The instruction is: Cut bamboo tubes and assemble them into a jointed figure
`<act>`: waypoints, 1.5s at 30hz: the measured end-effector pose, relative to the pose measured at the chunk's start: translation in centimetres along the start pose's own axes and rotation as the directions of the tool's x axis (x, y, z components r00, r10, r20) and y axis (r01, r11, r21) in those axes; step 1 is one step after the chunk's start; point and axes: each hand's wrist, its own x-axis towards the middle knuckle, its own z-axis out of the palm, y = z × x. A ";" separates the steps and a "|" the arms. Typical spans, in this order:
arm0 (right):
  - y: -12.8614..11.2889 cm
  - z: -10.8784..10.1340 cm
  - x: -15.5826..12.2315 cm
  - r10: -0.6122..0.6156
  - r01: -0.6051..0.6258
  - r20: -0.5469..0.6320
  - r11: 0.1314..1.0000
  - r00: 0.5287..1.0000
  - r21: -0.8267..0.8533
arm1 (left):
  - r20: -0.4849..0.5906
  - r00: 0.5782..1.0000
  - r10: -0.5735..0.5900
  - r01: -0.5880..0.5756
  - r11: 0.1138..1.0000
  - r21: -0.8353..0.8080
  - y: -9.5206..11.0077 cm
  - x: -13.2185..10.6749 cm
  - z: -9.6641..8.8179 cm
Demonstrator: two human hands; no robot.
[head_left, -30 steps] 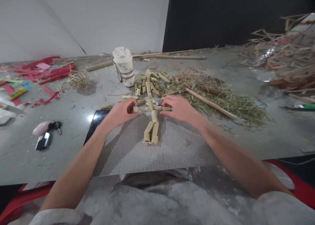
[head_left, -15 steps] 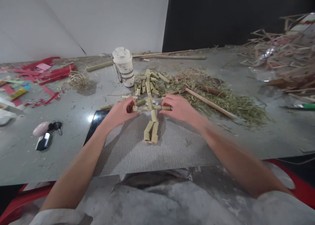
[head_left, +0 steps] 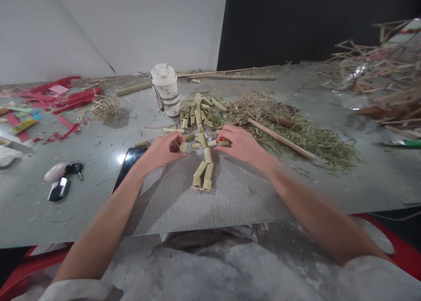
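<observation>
A figure of short pale-green bamboo pieces [head_left: 204, 169] lies on a grey textured mat [head_left: 197, 200]. My left hand [head_left: 162, 150] pinches one short bamboo piece [head_left: 183, 146] at the figure's left side. My right hand [head_left: 241, 143] is closed on another short piece [head_left: 222, 143] at the figure's right side. Just beyond the hands a heap of loose bamboo pieces [head_left: 197, 110] rests on the grey table [head_left: 98, 160].
A lidded white cup [head_left: 166, 89] stands behind the heap. A phone [head_left: 128, 165] lies left of the mat, keys [head_left: 61, 180] further left. Red paper scraps [head_left: 62, 99] at far left, dry grass with long sticks [head_left: 283, 136] right, a pile of splints [head_left: 378, 73] far right.
Both hands have shifted slightly toward each other and toward the figure's middle, each keeping its bamboo piece. Nothing else has moved.
</observation>
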 end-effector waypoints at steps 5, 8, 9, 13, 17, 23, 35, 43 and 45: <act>0.0 0.0 0.0 -0.003 0.003 -0.001 1.000 1.000 0.001 | 0.013 1.000 0.011 -0.011 0.999 -0.030 -0.1 0.1 0.1; 0.1 0.0 0.0 -0.003 0.003 0.000 1.000 1.000 0.001 | 0.006 1.000 0.009 -0.009 0.999 -0.042 -0.1 0.1 0.1; 0.1 0.0 0.0 -0.004 0.004 0.000 1.000 1.000 0.001 | 0.004 1.000 0.007 -0.006 0.999 -0.048 -0.1 0.1 0.1; 0.1 0.0 0.0 -0.004 0.004 0.006 1.000 1.000 0.002 | 0.019 1.000 -0.013 0.014 0.998 -0.066 -0.1 0.0 0.0; 0.1 0.0 0.0 -0.007 0.007 0.013 1.000 1.000 0.003 | 0.042 0.999 -0.028 0.031 0.995 -0.089 -0.3 -0.1 0.1; 0.2 0.3 -0.1 -0.031 0.031 0.027 1.000 0.999 0.007 | 0.031 0.999 -0.020 0.023 0.996 -0.088 -0.3 0.1 0.3; -3.0 1.5 -0.2 -0.220 0.225 -0.076 0.972 0.972 0.064 | -0.018 0.994 0.107 -0.108 0.987 -0.117 0.1 -0.2 2.9; -4.3 2.7 -0.3 -0.299 0.303 -0.050 0.949 0.953 0.092 | 0.031 0.981 0.189 -0.186 0.978 -0.093 1.2 -0.3 3.9; -4.3 2.8 -0.3 -0.300 0.303 -0.047 0.948 0.953 0.096 | 0.046 0.978 0.203 -0.199 0.976 -0.088 1.4 -0.3 3.9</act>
